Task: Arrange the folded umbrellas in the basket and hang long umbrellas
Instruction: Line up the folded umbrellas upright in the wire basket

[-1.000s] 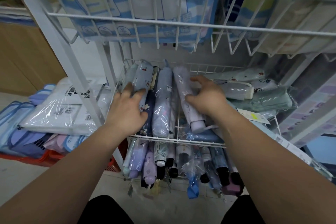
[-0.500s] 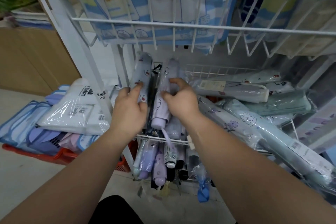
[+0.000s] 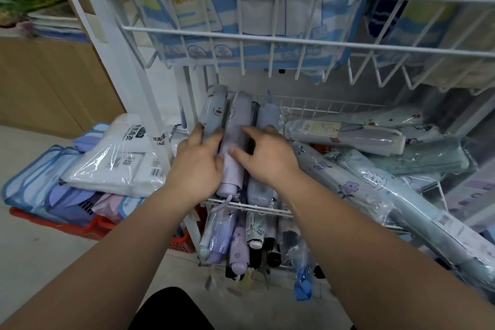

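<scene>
Folded umbrella [image 3: 235, 126] in basket [image 3: 251, 207]; left hand [image 3: 198, 166], right hand [image 3: 267, 162] touching.

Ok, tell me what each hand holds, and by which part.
The left hand presses the pale blue printed folded umbrella at mid-length. The right hand spans the lilac folded umbrella mid-length with thumb and forefinger; whether it truly grips cannot be told.

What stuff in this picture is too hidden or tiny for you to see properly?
All in the head view:
- Paper tag on a grey umbrella: its print is too small to read.
- Long umbrella: its near end is cut off by the right edge.
- Lilac umbrella: partly covered by the left hand and right hand; grip or press, unclear.
- Lower umbrellas: their upper parts are hidden under the basket above.
</scene>
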